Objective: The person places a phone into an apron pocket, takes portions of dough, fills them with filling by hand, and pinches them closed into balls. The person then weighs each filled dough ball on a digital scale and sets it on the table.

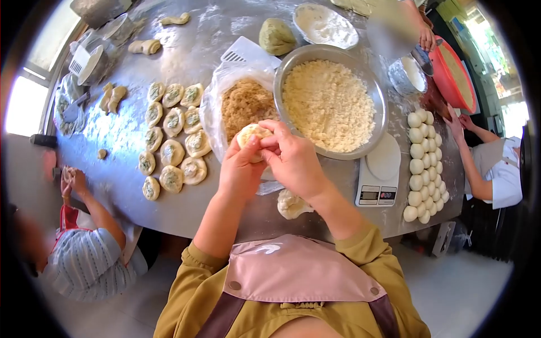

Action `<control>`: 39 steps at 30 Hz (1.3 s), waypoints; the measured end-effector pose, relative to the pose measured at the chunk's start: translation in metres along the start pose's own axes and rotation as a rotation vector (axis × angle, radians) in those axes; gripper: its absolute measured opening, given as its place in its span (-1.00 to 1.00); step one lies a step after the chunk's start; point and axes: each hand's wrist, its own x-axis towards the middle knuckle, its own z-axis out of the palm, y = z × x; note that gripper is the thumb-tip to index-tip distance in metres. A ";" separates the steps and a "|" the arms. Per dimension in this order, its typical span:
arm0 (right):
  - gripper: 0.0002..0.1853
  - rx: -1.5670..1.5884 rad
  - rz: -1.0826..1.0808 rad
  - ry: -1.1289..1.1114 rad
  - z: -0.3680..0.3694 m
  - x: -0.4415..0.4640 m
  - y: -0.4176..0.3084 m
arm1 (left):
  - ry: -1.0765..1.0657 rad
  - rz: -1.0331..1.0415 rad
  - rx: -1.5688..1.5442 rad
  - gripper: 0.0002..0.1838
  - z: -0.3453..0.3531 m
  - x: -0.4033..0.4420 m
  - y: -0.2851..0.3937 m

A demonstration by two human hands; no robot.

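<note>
Between the fingers of both hands is a small, pale piece of dough [251, 134], held above the near side of an open plastic bag of brown crumbly filling [247, 104]. My left hand [241, 166] grips it from the left, thumb pressed on its front. The fingers of my right hand [293, 159] pinch its right edge, and they hide part of it. Just beyond my right hand stands a large metal bowl [381, 104] of pale yellow crumbs [329, 104]. A loose lump of dough [293, 205] lies on the table below my right wrist.
Filled dough rounds [172, 152] lie in rows at left, smooth dough balls [416, 166] at right. A kitchen scale [377, 191] sits beside the bowl. Farther back are a green dough lump [276, 37] and a flour bowl [326, 25]. Co-workers [93, 253] stand at both sides.
</note>
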 end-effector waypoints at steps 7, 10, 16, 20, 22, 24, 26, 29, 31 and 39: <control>-0.71 -0.492 0.187 0.063 -0.099 0.059 0.054 | 0.044 -0.102 0.079 -0.68 -0.006 -0.005 0.014; -0.70 -0.773 0.140 0.057 -0.123 0.090 0.122 | 0.008 -0.102 -0.013 -0.66 0.005 -0.009 0.014; -0.66 -0.821 0.157 -0.196 -0.105 0.086 0.125 | 0.025 -0.090 -0.017 -0.60 0.001 -0.008 0.013; -0.69 -0.690 0.046 -0.368 -0.098 0.053 0.099 | 0.082 -0.137 0.058 -0.58 0.008 -0.002 0.011; -0.70 -0.616 0.067 -0.462 -0.102 0.040 0.087 | 0.097 -0.160 0.094 -0.59 0.014 0.000 0.010; -0.71 -0.573 0.106 -0.564 -0.109 0.034 0.077 | 0.075 -0.168 0.125 -0.62 0.018 0.001 0.009; -0.70 -0.560 0.166 -0.666 -0.114 0.033 0.070 | 0.051 -0.175 0.139 -0.65 0.023 0.002 0.009; -0.70 -0.509 0.274 -0.715 -0.120 0.037 0.074 | 0.015 -0.165 0.121 -0.66 0.037 0.006 0.006; -0.72 -0.509 0.354 -0.773 -0.123 0.044 0.071 | -0.001 -0.139 0.095 -0.66 0.049 0.009 0.003; -0.80 -0.164 0.525 -0.558 -0.165 0.057 0.069 | -0.088 -0.295 -0.040 -0.67 0.081 0.037 -0.011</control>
